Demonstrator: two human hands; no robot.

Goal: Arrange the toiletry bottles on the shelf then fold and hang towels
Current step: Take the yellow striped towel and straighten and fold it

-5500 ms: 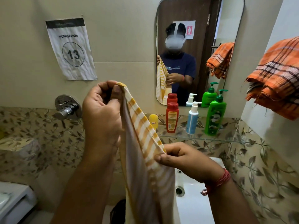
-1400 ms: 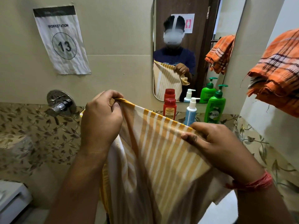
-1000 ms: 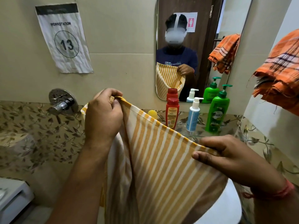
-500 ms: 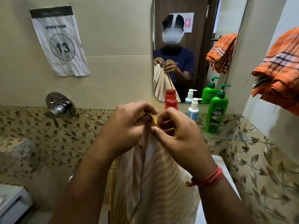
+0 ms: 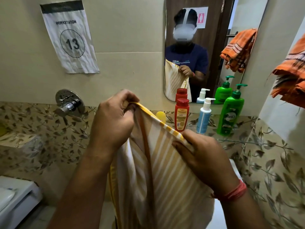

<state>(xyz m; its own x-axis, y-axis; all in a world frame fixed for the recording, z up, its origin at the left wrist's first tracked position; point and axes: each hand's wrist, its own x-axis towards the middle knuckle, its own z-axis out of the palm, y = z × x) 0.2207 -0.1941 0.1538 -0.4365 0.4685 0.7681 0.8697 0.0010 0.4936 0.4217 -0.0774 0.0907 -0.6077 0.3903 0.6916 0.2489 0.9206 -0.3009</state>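
Note:
I hold a yellow-and-white striped towel (image 5: 158,172) upright in front of me, and it hangs down in folds. My left hand (image 5: 112,124) pinches its top corner. My right hand (image 5: 203,156) grips the top edge a short way to the right and lower. Behind the towel a glass shelf (image 5: 247,141) carries a red bottle (image 5: 181,115), a blue pump bottle (image 5: 203,117), a green pump bottle (image 5: 231,115) and a yellow bottle (image 5: 160,115) partly hidden by the towel. An orange checked towel (image 5: 292,80) hangs at the right wall.
A mirror (image 5: 211,38) above the shelf reflects the person and the bottles. A chrome tap valve (image 5: 69,104) sticks out of the wall at left. A paper sign reading 13 (image 5: 70,38) hangs above it. A white basin (image 5: 219,212) lies under the towel.
Half a second ago my hands were together at the towel's top. Now the right hand has slid right and down along the edge, spreading the folded towel.

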